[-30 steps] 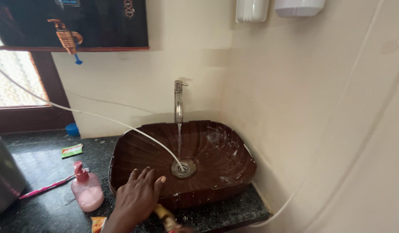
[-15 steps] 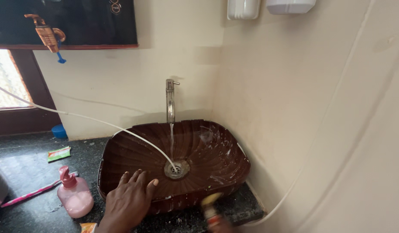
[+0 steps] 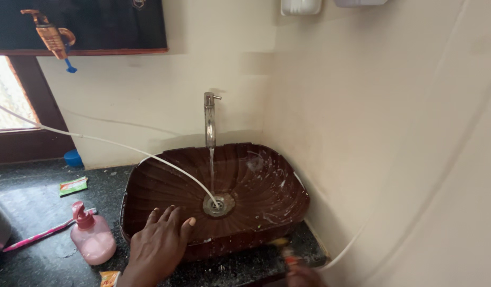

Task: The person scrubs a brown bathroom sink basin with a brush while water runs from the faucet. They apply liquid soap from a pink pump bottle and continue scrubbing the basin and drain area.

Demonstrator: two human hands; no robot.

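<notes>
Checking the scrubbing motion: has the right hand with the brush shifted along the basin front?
Yes. The right hand moved rightward along the basin front, toward the wall corner.

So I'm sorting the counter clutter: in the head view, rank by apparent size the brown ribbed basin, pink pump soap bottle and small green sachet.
1. Brown ribbed basin
2. Pink pump soap bottle
3. Small green sachet, though it lies farther off.

Left hand flat on brown sink rim — tap running.
</notes>
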